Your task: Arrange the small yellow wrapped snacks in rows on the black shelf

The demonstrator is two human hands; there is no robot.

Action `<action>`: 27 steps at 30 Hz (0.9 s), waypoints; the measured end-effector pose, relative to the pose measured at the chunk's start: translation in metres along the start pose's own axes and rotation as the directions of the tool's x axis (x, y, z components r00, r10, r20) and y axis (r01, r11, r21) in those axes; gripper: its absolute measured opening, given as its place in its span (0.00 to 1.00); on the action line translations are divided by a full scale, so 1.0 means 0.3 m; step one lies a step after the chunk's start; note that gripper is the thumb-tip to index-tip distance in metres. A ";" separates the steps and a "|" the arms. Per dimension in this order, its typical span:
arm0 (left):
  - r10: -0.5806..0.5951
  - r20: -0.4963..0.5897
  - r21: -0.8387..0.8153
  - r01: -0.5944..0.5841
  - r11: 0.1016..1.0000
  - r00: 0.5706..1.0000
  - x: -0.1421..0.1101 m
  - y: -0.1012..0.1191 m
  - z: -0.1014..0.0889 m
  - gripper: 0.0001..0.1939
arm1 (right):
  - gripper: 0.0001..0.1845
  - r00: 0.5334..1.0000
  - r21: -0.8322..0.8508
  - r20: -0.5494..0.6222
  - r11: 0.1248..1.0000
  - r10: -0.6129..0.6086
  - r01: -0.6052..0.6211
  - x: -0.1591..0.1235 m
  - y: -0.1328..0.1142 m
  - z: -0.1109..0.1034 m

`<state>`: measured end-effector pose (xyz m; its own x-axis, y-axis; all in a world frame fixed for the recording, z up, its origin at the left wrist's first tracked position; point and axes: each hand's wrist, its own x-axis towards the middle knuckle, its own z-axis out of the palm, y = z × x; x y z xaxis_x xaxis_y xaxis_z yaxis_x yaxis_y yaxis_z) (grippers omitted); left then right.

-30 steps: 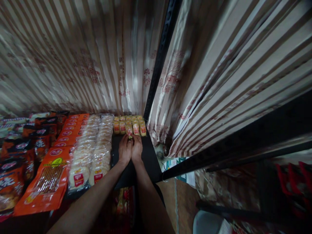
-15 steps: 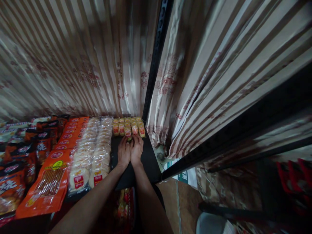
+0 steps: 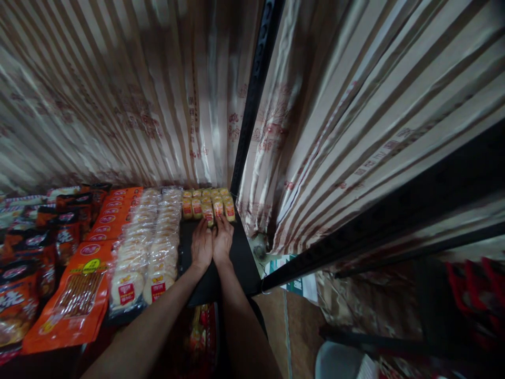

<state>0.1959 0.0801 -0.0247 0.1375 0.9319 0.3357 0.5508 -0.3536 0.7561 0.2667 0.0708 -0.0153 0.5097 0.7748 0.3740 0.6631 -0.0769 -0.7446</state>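
My right hand (image 3: 222, 238) has shifted across from the middle pack (image 3: 207, 211) to the next pack (image 3: 218, 206), just beyond its fingertips: two packs attended now. My left hand (image 3: 202, 248) stays at the middle one's near end. Hands together; gripping, I can't tell.

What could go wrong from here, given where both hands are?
The left hand and right hand have fingertips at the front yellow packets; a push might knock them out of line.
The rightmost packet sits near the shelf edge and could slip off.
The left forearm might brush the wrapped crackers.
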 end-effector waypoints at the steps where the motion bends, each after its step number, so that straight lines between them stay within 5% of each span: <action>1: 0.005 0.005 0.002 -0.005 1.000 1.000 0.000 0.000 0.000 0.22 | 0.23 1.000 -0.001 0.004 1.000 0.004 -0.004 0.000 -0.001 -0.001; 18: -0.029 0.008 -0.061 0.029 0.998 1.000 -0.007 0.017 -0.011 0.22 | 0.22 1.000 0.025 0.020 1.000 0.013 -0.013 0.000 -0.015 -0.010; 27: -0.021 -0.076 -0.061 0.017 0.998 0.997 -0.018 0.014 -0.004 0.19 | 0.20 1.000 0.029 -0.003 1.000 -0.006 0.007 -0.015 -0.009 -0.015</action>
<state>0.1965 0.0736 -0.0226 0.0628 0.9305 0.3609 0.5015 -0.3421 0.7946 0.2651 0.0646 -0.0126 0.5068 0.7737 0.3802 0.6502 -0.0535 -0.7579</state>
